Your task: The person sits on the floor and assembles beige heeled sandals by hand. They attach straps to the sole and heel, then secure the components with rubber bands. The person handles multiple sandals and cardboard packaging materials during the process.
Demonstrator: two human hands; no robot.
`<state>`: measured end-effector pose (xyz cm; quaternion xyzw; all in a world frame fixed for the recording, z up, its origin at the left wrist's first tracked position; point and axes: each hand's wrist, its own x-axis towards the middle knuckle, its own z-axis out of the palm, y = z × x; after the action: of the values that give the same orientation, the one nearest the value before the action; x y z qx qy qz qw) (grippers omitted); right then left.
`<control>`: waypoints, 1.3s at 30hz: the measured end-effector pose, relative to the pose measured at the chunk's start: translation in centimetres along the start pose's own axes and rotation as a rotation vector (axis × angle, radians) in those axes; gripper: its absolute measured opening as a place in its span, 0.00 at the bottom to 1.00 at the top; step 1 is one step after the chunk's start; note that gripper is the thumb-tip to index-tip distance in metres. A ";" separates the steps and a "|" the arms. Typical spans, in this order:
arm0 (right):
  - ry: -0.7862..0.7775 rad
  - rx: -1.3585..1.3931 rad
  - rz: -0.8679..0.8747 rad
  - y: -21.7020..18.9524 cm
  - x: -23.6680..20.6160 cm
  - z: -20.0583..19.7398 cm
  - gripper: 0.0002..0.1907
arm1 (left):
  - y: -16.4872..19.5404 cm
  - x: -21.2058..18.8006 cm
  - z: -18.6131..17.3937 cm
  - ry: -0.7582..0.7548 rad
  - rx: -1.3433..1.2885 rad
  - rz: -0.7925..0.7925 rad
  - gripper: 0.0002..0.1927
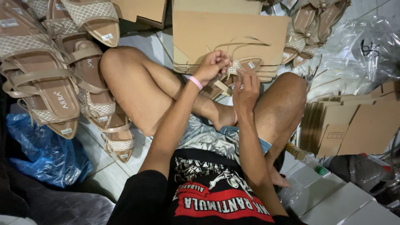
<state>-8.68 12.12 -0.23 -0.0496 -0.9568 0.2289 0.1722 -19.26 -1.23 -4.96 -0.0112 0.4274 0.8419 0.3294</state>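
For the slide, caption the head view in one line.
Seated cross-legged on the floor, a person's left hand and right hand hold a beige strappy sandal over flat cardboard.

A single head-worn camera looks steeply down from the person's own eye level onto their crossed legs and the tiled floor [141, 41] in front. It faces forward and down, close enough that both forearms run up from the bottom edge to mid-frame, with flattened cardboard boxes [229, 33] at the top edge.
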 end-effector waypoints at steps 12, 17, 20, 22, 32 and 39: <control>-0.025 0.035 0.124 1.3 -1.4 -0.7 0.15 | -1.0 -1.0 0.4 0.045 0.365 0.288 0.07; 0.017 0.024 0.107 0.3 -1.1 -0.5 0.22 | -0.7 -0.9 0.0 0.068 0.566 0.303 0.09; 0.023 0.013 0.068 0.2 -0.8 -0.2 0.21 | -0.7 -0.9 0.1 0.076 0.463 0.205 0.05; -0.001 -0.004 0.075 0.4 -0.7 -0.2 0.17 | -1.0 -1.0 0.4 0.115 0.442 0.218 0.06; -0.007 0.040 0.093 1.1 -0.3 -0.5 0.09 | -1.0 -1.6 1.0 0.225 0.547 0.181 0.07; -0.019 0.085 0.161 1.4 -0.3 -0.6 0.10 | -1.2 -1.6 1.0 0.210 0.592 0.174 0.06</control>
<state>-8.16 13.56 -0.47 -0.1169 -0.9407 0.2831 0.1460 -17.06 -0.84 -4.70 0.0348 0.6848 0.7001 0.1993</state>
